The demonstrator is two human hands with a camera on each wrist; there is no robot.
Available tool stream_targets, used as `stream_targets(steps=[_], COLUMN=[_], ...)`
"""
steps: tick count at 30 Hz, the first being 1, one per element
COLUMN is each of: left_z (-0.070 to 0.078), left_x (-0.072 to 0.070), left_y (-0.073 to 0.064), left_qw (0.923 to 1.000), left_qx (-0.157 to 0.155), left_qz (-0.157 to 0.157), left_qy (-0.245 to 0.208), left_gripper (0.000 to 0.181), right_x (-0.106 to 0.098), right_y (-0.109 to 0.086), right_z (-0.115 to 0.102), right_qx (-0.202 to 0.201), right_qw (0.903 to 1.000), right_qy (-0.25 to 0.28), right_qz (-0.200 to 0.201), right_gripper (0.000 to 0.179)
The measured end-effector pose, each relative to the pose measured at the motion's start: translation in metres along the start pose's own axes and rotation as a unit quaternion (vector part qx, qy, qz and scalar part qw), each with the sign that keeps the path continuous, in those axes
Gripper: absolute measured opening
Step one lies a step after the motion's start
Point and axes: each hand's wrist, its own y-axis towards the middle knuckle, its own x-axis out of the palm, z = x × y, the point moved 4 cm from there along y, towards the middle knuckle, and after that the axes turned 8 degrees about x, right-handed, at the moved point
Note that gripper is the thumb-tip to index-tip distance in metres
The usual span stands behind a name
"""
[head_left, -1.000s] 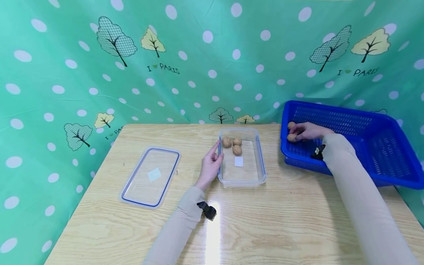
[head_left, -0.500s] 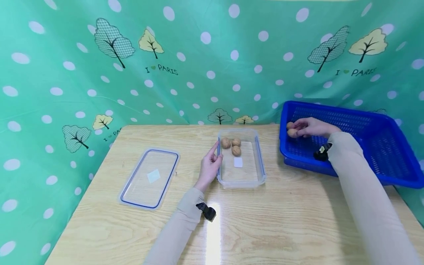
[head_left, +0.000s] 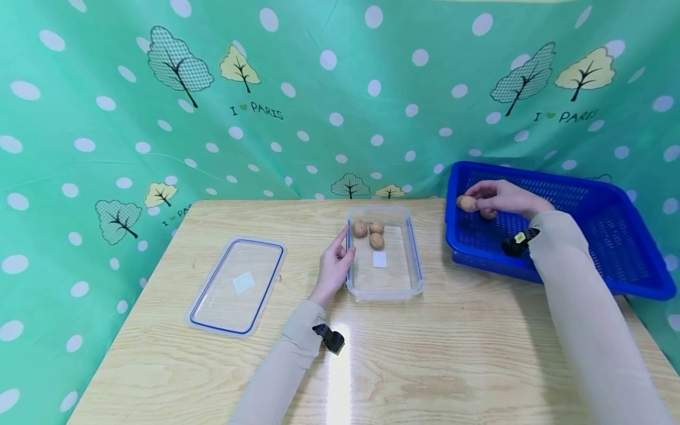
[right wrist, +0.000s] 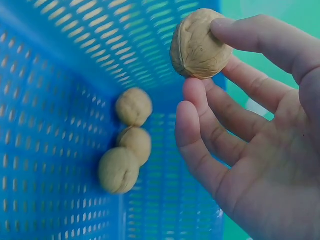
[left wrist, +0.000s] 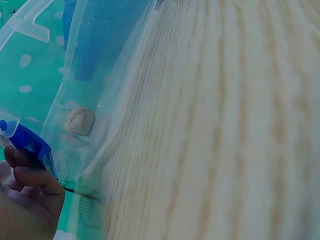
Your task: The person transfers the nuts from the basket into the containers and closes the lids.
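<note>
In the head view, my right hand (head_left: 509, 198) is over the left end of a blue plastic basket (head_left: 536, 277). Thumb and fingers pinch a walnut (right wrist: 197, 45), lifted off the basket floor as the right wrist view shows. Below it, three more walnuts (right wrist: 120, 170) lie in a row along the basket wall. My left hand (head_left: 333, 273) grips the left side of a clear plastic food container (head_left: 390, 293), its fingers curled at a blue-edged side flap (left wrist: 30, 142). Three walnuts (head_left: 376, 241) sit inside toward the container's back left corner.
A clear lid (head_left: 237, 287) with a blue seal lies flat on the wooden table (head_left: 425, 366), left of the container. Behind the table hangs a green dotted curtain (head_left: 297, 118). The basket overhangs the table's right side.
My right hand has risen slightly toward the back of the basket with a walnut between its fingertips. The left hand stays on the container; the whole view shifts slightly.
</note>
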Motion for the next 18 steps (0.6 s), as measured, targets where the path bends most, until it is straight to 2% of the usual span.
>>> stream_targets(steps=[3,5,18], left_z=[-0.001,-0.013,-0.015], left_x=[0.001,0.003,0.005], left_y=[0.001,0.004,0.011], left_qw=[1.0000,0.9998,0.9994], left_qx=[-0.009,-0.016,-0.023], left_qz=[0.003,0.007,0.006], left_qy=[0.003,0.005,0.025], left_gripper=[0.053,0.054,0.054], right_x=[0.000,0.000,0.002], right_y=[-0.004,-0.007,-0.021], right_z=[-0.008,-0.013,-0.032], right_qx=[-0.009,-0.017,-0.033], right_qw=[0.9998,0.9995,0.9985], right_qy=[-0.013,-0.014,0.004], right_qz=[0.014,0.020,0.043], right_gripper=[0.040,0.040,0.038])
